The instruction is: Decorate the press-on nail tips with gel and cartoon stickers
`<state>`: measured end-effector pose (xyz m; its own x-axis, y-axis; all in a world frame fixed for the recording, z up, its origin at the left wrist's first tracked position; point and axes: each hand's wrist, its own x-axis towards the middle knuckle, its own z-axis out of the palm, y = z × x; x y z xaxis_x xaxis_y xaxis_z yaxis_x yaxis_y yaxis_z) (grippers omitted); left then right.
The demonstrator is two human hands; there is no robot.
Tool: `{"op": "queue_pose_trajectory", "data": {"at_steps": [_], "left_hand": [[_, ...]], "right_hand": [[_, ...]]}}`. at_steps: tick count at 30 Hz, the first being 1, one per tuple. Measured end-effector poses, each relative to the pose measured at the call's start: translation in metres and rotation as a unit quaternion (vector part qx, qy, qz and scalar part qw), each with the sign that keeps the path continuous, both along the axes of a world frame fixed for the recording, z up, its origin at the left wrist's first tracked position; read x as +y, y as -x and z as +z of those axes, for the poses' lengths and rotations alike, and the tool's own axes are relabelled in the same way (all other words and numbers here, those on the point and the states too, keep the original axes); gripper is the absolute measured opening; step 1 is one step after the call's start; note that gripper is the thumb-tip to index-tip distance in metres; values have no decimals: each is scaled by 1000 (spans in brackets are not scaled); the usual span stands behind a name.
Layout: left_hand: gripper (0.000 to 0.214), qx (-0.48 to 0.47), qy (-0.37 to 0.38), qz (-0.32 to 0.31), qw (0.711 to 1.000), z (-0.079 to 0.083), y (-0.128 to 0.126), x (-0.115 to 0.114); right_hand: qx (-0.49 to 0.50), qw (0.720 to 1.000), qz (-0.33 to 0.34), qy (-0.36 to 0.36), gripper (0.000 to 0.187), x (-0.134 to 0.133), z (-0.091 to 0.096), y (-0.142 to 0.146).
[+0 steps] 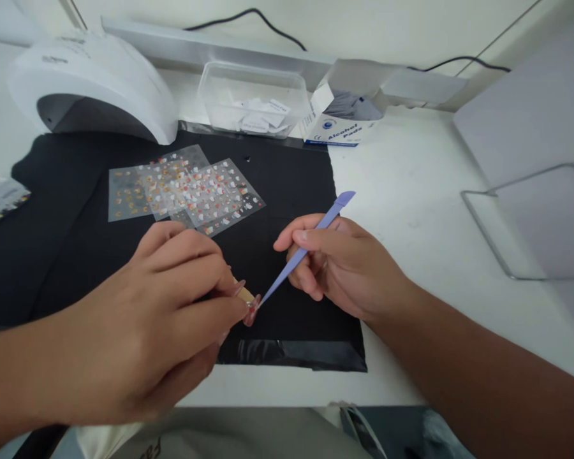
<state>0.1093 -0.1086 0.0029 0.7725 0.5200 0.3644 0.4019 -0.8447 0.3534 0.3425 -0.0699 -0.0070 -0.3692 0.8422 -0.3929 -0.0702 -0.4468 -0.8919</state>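
My left hand (172, 319) is closed, its thumb and fingers pinching a small glossy pinkish false nail (251, 315) with a red mark. A tan, wood-like piece (243, 294) shows beside it, mostly covered by my fingers. In my right hand (342, 264), a slim purple nail tool (289, 268) is gripped like a pen. Its flat slanted end points up and away, while the fine tip meets the right edge of the false nail. Beyond my left hand, overlapping clear sticker sheets (224, 197) with small white, red and orange pictures lie on the black mat (287, 182).
A white arched nail lamp (100, 76) stands at the back left. Behind the mat are a clear plastic tub (210, 105) with white packets and an opened alcohol pads box (342, 131). A bent metal wire stand (488, 239) is on the right of the white table (402, 172).
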Motion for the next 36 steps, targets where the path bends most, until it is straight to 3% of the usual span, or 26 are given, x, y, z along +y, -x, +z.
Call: {"op": "queue_pose_trajectory", "data": {"at_steps": [18,27,36], "left_hand": [[28,6,-38,-20,999,-3,4,9],[14,-101,-52,40,993,8,13,13],[15,-90,-59,48,993,9,14,14]], "right_hand": [[17,1000,1,-23,15,-2,0,-3],[83,992,-3,-94,16,-6,3,-8],[92,990,-2,-109,23,-8,4,-11]]}}
